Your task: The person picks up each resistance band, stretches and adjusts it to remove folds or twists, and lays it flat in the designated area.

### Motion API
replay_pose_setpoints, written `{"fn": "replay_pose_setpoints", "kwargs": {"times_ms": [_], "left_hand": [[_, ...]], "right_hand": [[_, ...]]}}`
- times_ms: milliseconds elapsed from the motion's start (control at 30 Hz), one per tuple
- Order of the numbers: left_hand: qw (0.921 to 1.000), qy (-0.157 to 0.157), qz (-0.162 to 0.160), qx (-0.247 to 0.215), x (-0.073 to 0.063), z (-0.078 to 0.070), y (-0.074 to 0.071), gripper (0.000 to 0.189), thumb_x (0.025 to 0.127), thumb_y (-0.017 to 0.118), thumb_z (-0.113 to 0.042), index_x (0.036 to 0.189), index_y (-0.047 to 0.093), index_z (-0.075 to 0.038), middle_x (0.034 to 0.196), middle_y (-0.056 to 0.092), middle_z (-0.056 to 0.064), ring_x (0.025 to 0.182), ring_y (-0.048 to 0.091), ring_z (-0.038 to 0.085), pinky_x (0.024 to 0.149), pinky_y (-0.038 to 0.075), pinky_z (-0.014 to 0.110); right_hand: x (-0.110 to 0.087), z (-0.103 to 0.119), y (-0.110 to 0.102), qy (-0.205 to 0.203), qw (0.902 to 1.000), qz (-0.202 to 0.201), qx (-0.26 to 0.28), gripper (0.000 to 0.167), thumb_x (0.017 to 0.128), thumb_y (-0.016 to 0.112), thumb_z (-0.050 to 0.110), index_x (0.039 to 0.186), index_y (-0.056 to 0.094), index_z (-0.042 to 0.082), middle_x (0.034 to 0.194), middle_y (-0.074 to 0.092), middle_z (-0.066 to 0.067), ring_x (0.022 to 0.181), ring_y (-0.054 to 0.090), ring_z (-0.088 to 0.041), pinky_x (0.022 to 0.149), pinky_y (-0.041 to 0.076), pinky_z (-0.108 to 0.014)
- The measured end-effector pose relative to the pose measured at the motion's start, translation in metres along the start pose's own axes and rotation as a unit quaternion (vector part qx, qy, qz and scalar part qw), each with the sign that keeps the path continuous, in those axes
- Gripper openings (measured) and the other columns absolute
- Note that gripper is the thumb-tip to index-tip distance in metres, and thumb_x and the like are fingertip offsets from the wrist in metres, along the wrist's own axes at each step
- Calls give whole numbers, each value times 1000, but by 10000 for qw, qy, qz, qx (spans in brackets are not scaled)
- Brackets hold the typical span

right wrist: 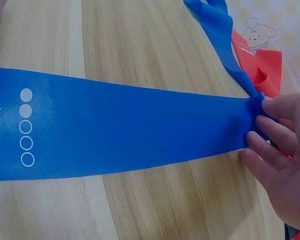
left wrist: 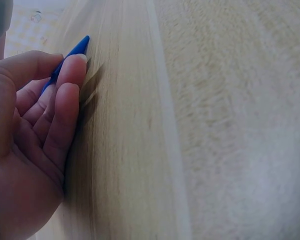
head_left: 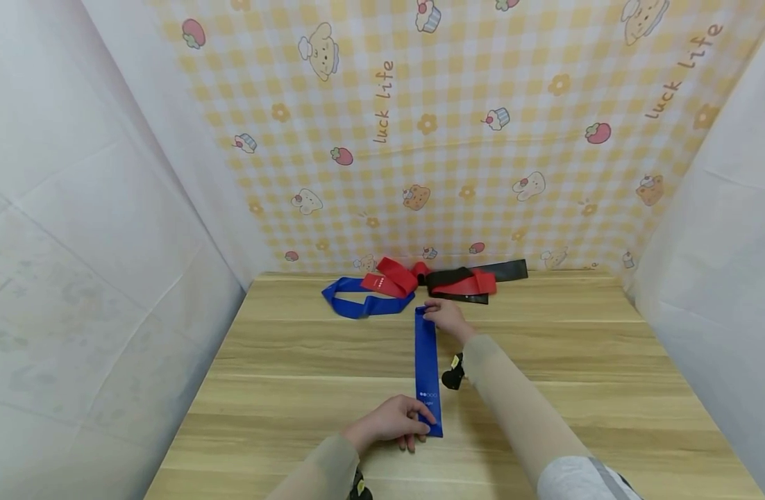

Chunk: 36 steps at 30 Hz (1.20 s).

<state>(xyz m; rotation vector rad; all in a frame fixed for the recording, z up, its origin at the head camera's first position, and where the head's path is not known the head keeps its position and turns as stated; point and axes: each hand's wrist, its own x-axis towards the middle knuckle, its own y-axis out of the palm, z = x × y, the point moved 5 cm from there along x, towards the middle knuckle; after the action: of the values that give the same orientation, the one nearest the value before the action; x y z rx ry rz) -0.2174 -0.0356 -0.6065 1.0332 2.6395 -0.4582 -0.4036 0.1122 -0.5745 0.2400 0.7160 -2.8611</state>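
A flat blue resistance band (head_left: 427, 357) lies lengthwise on the wooden table, stretching away from the person. White print on it reads "Light", with a row of dots, two of them filled. My left hand (head_left: 391, 420) pinches the near end by its edge between thumb and fingers. In the left wrist view only a narrow blue corner of the band (left wrist: 80, 47) shows past the fingertips. At the far end my right hand (head_left: 448, 317) pinches the band, where a small fold shows in the right wrist view under the thumb and fingers (right wrist: 262, 125).
Behind the held band, along the back of the table (head_left: 295, 375), lie a looped blue band (head_left: 382, 305), red bands (head_left: 398, 274) and black bands (head_left: 510, 269), overlapping. A yellow checked cloth (head_left: 457, 90) hangs behind the table, with white cloth walls at both sides.
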Motion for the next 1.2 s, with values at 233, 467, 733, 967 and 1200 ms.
{"fn": "replay_pose_setpoints", "kwargs": {"times_ms": [233,467,733,967,1200], "left_hand": [[10000,28,54,-9,-1,1,-2,11,93,67,-8,103,73,-10,70,69,3,48,59,9,42,46,19],[9994,23,319,-138,-15,2,-7,12,94,65,-6,103,72,-8,73,70,4,50,60,9,44,47,18],[9984,-5,535,-203,-40,9,-19,13,94,64,-6,104,72,-6,76,72,8,52,61,9,44,47,18],[9960,20,852,-258,-58,14,-27,14,95,63,-6,105,72,-4,79,73,12,56,63,9,48,49,18],[9949,-143,950,-299,-71,19,-39,15,94,63,-6,106,71,-1,79,73,11,59,64,8,51,51,20]], "right_hand": [[-1,5,4,76,9999,69,60,41,96,61,9,136,57,0,126,64,-20,109,63,-27,68,46,-24],[-3,16,15,-36,9993,263,256,39,96,61,6,133,58,-4,123,66,-21,102,64,-25,67,49,-28],[2,25,35,-173,9975,673,119,35,94,62,7,128,62,-4,115,70,-17,92,64,-20,68,52,-31],[-3,39,55,-268,9939,1056,-149,32,96,61,9,126,64,-1,113,70,-14,94,65,-20,76,54,-32],[-1,50,74,-259,9915,1273,-85,32,96,62,10,125,65,-1,114,71,-13,94,65,-19,80,53,-31]]}}
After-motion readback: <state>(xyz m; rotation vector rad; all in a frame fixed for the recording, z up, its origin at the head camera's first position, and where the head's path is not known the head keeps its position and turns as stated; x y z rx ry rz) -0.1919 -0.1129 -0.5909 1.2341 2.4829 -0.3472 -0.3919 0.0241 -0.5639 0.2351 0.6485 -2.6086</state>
